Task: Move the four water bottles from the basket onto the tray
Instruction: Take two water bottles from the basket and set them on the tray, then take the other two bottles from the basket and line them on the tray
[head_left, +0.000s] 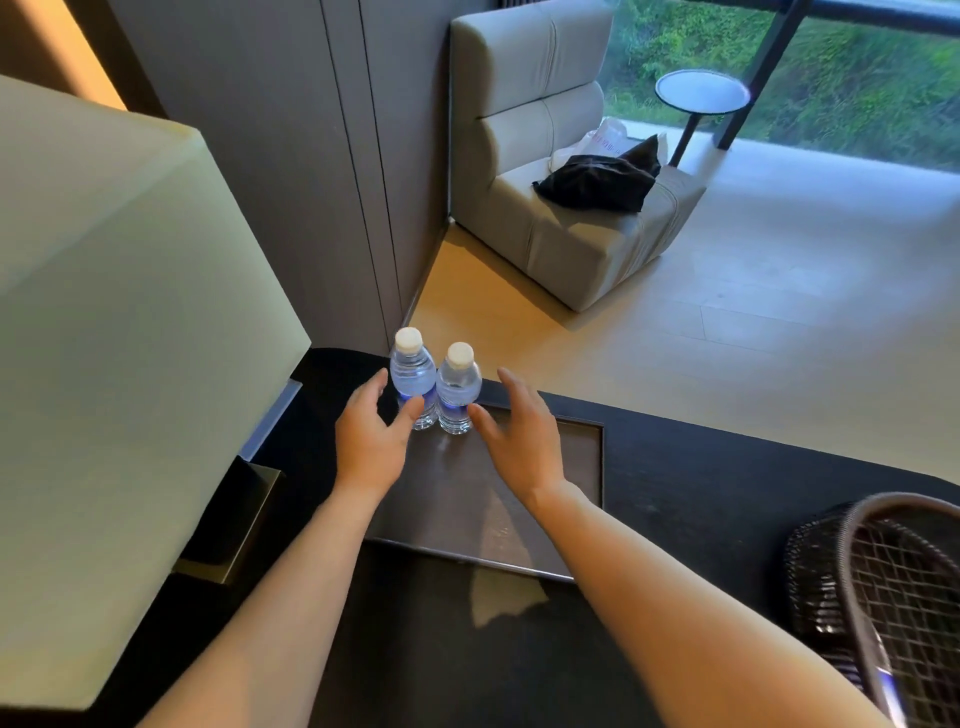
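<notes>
my left hand (370, 435) is spread, thumb and fingers apart, curled beside the left bottle (414, 383); the thumb tip looks to be brushing its lower side, though i can't tell if it truly touches. my right hand (521, 436) is also spread, holding nothing, just beside the right bottle (457, 388). neither hand is clamped on anything.

the two bottles stand upright, side by side and nearly touching, at the far left corner of the tray (582, 457), caps on. the tray lies on the dark table (701, 467), and the rest of its surface is bare. the basket (831, 566) sits well apart at my lower right, only partly in view; i can't see into it, so i can't tell where the other two bottles are.

i judge this to be about halfway: two of four placed. to do this step well, i'd lift both hands straight off without dragging, since the bottles are tall, narrow and close enough to knock each other over. then reach right to the basket, and set the next pair on the bare part nearer me, so i needn't reach past the standing ones.
</notes>
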